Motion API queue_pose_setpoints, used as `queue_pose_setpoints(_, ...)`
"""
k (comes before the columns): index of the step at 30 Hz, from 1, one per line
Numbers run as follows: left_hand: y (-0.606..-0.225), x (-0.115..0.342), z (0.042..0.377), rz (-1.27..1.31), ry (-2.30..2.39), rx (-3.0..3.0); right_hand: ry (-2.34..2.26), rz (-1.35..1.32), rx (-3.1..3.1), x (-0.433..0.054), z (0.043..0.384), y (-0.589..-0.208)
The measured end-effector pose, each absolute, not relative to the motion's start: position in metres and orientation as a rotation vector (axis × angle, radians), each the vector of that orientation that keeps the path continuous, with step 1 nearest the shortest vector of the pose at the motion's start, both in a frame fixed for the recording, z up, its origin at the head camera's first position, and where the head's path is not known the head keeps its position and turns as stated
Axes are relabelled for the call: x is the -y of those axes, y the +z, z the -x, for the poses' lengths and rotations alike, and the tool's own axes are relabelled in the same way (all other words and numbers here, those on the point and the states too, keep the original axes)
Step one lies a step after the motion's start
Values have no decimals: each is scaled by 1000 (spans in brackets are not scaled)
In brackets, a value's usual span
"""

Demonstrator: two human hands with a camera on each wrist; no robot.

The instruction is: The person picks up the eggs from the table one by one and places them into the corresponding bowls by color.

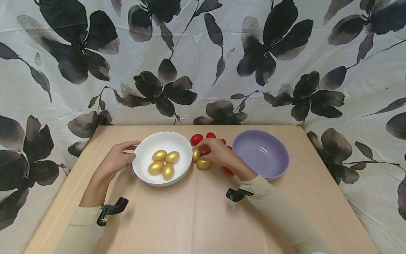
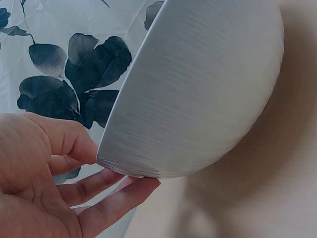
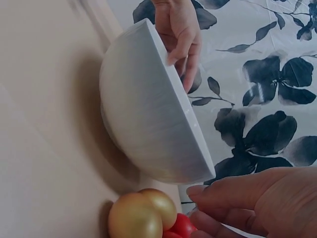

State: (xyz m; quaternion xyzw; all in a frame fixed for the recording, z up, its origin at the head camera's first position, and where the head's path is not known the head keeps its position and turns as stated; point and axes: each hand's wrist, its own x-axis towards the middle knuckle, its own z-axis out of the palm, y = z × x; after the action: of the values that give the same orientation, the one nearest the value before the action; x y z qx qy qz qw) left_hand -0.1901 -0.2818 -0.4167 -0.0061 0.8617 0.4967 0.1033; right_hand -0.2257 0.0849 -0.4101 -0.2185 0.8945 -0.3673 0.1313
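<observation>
A white bowl [image 1: 142, 173] with several golden eggs [image 1: 155, 168] in it sits on the table. At its left side, my left hand [image 1: 118, 158] holds the bowl by the rim; the left wrist view shows the fingers [image 2: 124, 201] against its outer wall. My right hand [image 1: 219, 151] is just right of the bowl, above two loose golden eggs [image 1: 203, 164], with fingers bent and nothing visible in them. Red eggs [image 1: 196, 139] lie behind and under this hand, which partly hides them. In the right wrist view the golden eggs [image 3: 134, 218] are below the fingertips.
A purple bowl [image 1: 260, 153] stands right of the red eggs, close to my right forearm. The wooden table [image 1: 177, 218] ends at a floral cloth [image 1: 203, 70] hung behind it. Each wrist wears a black camera mount [image 1: 111, 211].
</observation>
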Motion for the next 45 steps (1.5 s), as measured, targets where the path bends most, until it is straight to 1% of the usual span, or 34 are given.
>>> queue_pose_setpoints(5, -417, 282, 190, 17, 1478, -2541, -1051, 611, -2586, -90, 225, -416)
queue_pose_setpoints(17, -417, 282, 191, 31, 1474, -2537, -1046, 653, -2606, -95, 224, -428)
queue_pose_setpoints(45, -417, 282, 191, 16, 1490, -2539, -894, 651, -2558, -91, 220, -429)
